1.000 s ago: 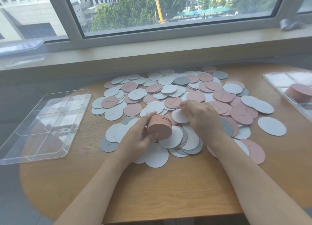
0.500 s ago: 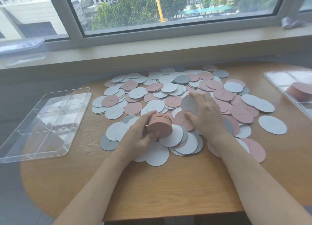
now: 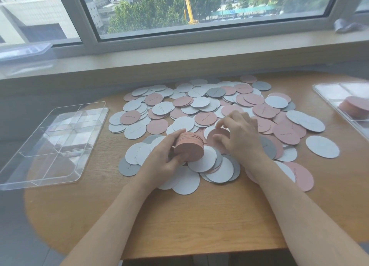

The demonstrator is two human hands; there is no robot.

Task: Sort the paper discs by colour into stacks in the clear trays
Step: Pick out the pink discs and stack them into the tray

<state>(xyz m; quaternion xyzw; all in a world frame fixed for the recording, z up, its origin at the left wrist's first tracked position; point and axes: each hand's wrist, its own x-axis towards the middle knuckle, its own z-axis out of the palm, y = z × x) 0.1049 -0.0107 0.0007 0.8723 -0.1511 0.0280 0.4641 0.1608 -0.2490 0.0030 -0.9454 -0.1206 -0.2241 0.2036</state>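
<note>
my left hand [image 3: 165, 158] grips the pink stack [image 3: 189, 148] by its edge, held just above the loose discs [image 3: 201, 106] so each new one drops straight on. my right hand [image 3: 241, 138] pinches a single pink disc [image 3: 216, 137] just right of it, tilted for stacking. the left tray [image 3: 60, 144] sits unfilled; the right tray [image 3: 329, 90] already holds pink discs [image 3: 355, 106].

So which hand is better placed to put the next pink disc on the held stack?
The right hand: it already pinches a loose pink disc right beside the pink stack. The left hand is occupied gripping that stack.
</note>
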